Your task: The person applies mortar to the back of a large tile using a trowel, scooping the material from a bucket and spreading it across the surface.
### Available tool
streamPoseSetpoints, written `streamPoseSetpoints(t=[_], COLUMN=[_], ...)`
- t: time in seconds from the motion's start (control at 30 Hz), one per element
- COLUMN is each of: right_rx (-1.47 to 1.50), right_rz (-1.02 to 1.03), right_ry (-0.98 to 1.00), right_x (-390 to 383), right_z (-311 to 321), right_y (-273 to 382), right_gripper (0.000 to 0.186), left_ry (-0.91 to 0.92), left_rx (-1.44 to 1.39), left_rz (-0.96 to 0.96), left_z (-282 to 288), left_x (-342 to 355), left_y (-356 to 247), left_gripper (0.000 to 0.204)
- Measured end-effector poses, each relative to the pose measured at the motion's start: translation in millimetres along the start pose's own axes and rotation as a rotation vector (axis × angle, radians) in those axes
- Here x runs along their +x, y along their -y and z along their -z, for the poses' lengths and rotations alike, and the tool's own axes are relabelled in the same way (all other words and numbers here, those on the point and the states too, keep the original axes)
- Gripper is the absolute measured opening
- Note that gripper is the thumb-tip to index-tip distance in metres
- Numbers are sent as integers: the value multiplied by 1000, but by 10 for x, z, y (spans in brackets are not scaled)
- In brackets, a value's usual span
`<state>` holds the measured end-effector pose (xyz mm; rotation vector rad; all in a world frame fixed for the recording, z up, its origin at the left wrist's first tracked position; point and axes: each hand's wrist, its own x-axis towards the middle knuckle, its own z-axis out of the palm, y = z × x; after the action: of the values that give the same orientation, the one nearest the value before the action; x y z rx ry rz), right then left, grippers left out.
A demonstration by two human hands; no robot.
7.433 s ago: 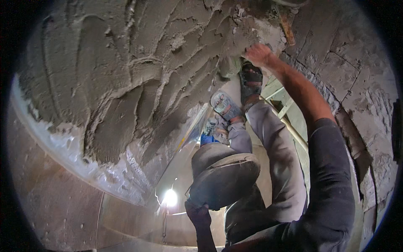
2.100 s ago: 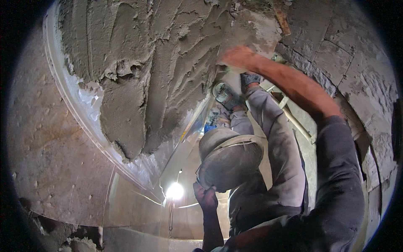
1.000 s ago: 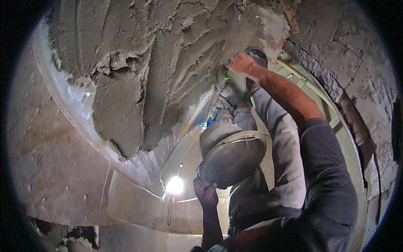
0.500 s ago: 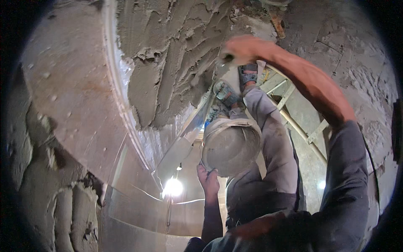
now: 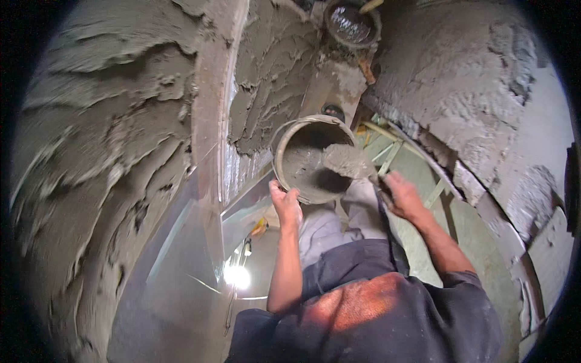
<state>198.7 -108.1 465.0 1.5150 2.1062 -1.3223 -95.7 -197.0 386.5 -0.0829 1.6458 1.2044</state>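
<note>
My left hand (image 5: 286,204) grips the lower left rim of a mortar-crusted bucket (image 5: 282,145), whose mouth faces up and shows wet grey mortar inside. My right hand (image 5: 398,192), a little blurred, is closed on a trowel (image 5: 344,158) heaped with mortar over the bucket's right half; its handle is mostly hidden. A thickly smeared grey mortar surface (image 5: 103,139) fills the left side, and another mortared patch (image 5: 266,78) lies above the bucket. My trousered legs and one dark sandal are partly hidden beneath the bucket.
A second bucket (image 5: 374,33) with liquid and a stick stands at the top. A rough concrete surface (image 5: 460,85) curves down the right. Pale framing (image 5: 436,193) shows below its edge. A bright bulb (image 5: 237,276) hangs at lower left, near smooth metal-like panels (image 5: 160,278).
My right arm has come down from the mortared surface to the bucket with a loaded trowel. The bucket sits higher in view, tipped open toward me, and the view has swung across the surroundings.
</note>
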Motion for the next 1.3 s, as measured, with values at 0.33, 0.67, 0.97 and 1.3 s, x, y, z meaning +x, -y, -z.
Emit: streamPoseSetpoints(t=[0.33, 0.67, 0.97, 1.3], right_rx=[137, 436, 841, 610], right_rz=[48, -8, 51, -322], right_ry=[-566, -680, -245, -267], right_x=[-625, -1981, -1275, -2273], right_z=[63, 609, 1536, 1307], right_y=[262, 151, 891, 105], right_gripper=[41, 38, 33, 26], left_ry=[105, 236, 456, 385], left_rx=[-153, -202, -282, -231], left_rz=[10, -124, -49, -90], left_z=[-1020, -1465, -1703, -1592], left_x=[-300, -767, -1156, -994], left_y=[-1435, -2177, -2395, -2316], left_gripper=[41, 40, 40, 38])
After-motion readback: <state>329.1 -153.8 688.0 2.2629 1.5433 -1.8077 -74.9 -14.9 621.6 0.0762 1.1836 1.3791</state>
